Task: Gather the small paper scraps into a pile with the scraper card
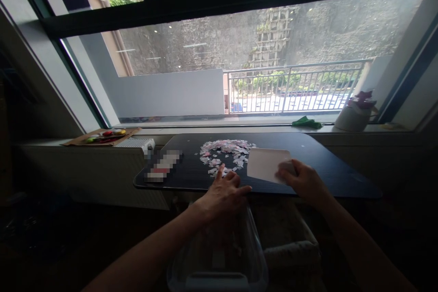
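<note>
A heap of small white and pinkish paper scraps (232, 146) lies in a rough ring on the dark table (328, 173). At the near side of the ring is my left hand (226, 188), its fingers apart, the index finger reaching to the closest scraps. Nothing shows in its grasp. My right hand (301, 178) grips a flat pale rectangular card (263, 164) by its right end, tilted just right of the scraps; the fingertips are slightly blurred. Under my left forearm stands a clear plastic bin (256, 255), with its contents too dark to make out.
A blurred-out strip (164, 164) lies on the table's left end. Behind the table are a window sill with a green cloth (307, 122) and a pale jug (356, 116). A radiator (102, 169) stands at left, with a brown board (102, 137) above it.
</note>
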Demonstrator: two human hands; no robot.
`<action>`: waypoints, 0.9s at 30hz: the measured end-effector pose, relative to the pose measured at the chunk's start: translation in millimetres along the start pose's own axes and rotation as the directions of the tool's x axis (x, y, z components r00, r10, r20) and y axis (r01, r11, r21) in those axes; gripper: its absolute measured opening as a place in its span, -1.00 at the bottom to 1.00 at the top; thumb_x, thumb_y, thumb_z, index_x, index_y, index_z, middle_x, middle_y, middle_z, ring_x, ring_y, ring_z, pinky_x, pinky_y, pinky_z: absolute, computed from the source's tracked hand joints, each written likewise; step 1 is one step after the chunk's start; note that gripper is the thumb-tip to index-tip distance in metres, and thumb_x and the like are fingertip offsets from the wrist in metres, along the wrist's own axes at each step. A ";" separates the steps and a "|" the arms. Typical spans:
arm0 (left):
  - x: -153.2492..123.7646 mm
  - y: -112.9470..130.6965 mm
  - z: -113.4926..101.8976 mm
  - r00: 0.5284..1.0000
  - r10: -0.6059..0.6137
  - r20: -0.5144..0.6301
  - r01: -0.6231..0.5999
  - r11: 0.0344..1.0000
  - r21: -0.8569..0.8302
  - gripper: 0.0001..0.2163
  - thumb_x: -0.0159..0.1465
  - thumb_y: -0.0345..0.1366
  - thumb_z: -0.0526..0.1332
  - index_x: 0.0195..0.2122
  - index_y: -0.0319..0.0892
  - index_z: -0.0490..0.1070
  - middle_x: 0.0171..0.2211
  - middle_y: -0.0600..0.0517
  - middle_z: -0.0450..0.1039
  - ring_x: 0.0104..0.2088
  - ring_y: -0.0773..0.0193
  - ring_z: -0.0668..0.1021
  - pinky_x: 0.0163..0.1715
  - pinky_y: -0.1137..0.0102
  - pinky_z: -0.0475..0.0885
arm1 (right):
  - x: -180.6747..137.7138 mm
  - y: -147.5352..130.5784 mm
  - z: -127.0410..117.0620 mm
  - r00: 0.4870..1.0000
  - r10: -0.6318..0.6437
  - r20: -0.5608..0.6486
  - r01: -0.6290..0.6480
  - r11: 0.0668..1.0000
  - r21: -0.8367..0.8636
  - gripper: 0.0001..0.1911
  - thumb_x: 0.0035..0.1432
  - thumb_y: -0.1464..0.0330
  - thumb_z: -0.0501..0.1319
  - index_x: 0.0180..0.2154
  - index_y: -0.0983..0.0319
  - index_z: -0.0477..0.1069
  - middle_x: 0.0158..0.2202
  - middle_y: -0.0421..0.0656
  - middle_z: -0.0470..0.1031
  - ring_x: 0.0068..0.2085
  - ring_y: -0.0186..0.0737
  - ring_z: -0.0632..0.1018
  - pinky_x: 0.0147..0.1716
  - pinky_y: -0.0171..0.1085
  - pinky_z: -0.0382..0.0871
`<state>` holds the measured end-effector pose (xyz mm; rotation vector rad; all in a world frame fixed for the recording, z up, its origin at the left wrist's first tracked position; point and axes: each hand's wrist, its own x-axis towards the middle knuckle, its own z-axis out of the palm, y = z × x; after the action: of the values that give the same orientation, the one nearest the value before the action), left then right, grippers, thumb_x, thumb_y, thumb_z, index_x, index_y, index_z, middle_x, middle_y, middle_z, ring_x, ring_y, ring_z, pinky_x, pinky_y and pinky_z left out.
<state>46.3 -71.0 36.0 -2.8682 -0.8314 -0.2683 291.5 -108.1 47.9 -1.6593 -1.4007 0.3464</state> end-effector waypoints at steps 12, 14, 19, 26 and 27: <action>-30.9 -26.2 5.0 0.992 -0.122 -0.026 0.122 0.992 0.019 -0.74 0.32 -0.29 0.16 0.03 -0.11 0.43 -0.12 -0.08 0.42 0.05 0.01 0.41 0.22 -0.34 -0.02 | -4.5 -15.7 28.9 0.995 -0.057 0.081 0.054 0.998 0.042 -0.80 -0.07 0.21 0.19 -0.42 0.19 0.44 -0.49 -0.21 0.48 -0.44 -0.22 0.48 -0.45 -0.27 0.33; -27.1 -26.5 6.9 0.992 -0.124 -0.031 0.125 0.992 0.011 -0.73 0.32 -0.28 0.16 0.04 -0.10 0.42 -0.12 -0.08 0.42 0.06 0.01 0.41 0.21 -0.34 -0.01 | -2.3 -16.7 32.3 0.994 -0.062 0.087 0.060 0.998 0.027 -0.81 -0.07 0.22 0.19 -0.42 0.19 0.44 -0.49 -0.21 0.48 -0.45 -0.22 0.47 -0.46 -0.27 0.31; -21.6 -25.5 9.4 0.988 -0.146 -0.046 0.146 0.989 0.002 -0.70 0.33 -0.26 0.15 0.08 -0.03 0.40 -0.11 -0.06 0.43 0.06 0.03 0.40 0.22 -0.32 0.00 | 0.6 -16.6 30.6 0.996 -0.059 0.068 0.060 0.998 -0.017 -0.84 -0.07 0.25 0.20 -0.43 0.19 0.44 -0.52 -0.20 0.48 -0.47 -0.23 0.44 -0.49 -0.28 0.29; -22.0 -26.2 6.8 0.986 -0.164 -0.033 0.164 0.986 0.007 -0.72 0.33 -0.26 0.15 0.05 -0.03 0.43 -0.12 -0.06 0.43 0.04 0.04 0.41 0.23 -0.29 0.01 | 0.3 -19.8 34.7 0.994 -0.068 0.083 0.071 0.997 -0.036 -0.87 -0.06 0.28 0.19 -0.44 0.19 0.43 -0.52 -0.21 0.49 -0.47 -0.23 0.47 -0.47 -0.29 0.31; -21.9 -26.3 6.7 0.986 -0.167 -0.030 0.167 0.986 0.009 -0.73 0.33 -0.26 0.15 0.04 -0.04 0.44 -0.12 -0.06 0.43 0.04 0.04 0.41 0.23 -0.29 0.01 | 0.5 -19.0 33.0 0.995 -0.064 0.075 0.068 0.997 -0.047 -0.88 -0.07 0.28 0.20 -0.44 0.19 0.43 -0.52 -0.20 0.49 -0.47 -0.23 0.47 -0.47 -0.29 0.30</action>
<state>14.7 -59.0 27.1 -2.7797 -1.0661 -0.3216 256.3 -93.8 44.7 -1.6507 -1.5258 0.3400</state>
